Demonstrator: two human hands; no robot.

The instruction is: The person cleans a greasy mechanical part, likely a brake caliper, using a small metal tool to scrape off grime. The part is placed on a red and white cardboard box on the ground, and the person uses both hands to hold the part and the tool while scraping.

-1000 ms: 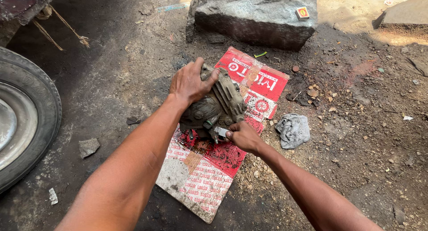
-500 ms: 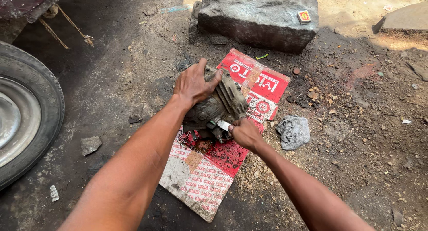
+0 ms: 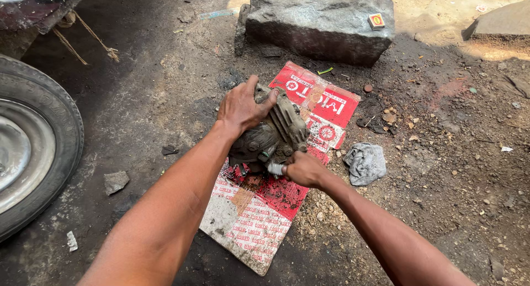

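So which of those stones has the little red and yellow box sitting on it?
The big grey stone block just beyond the red cardboard sheet; the small box sits near its right end, while the others carry nothing.

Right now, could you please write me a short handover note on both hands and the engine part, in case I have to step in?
Left hand: spread over the top of the greasy finned metal engine part, gripping it and holding it steady.
Right hand: closed on a small light cylindrical piece at the part's lower end.
The part sits on a flattened red and white carton on the dirt ground.
Nearby: grey rag to the right, large stone block behind, tyre at left.
Done: part placed on the carton and gripped.
Left: the small piece is still at the part, with no gap visible between them.
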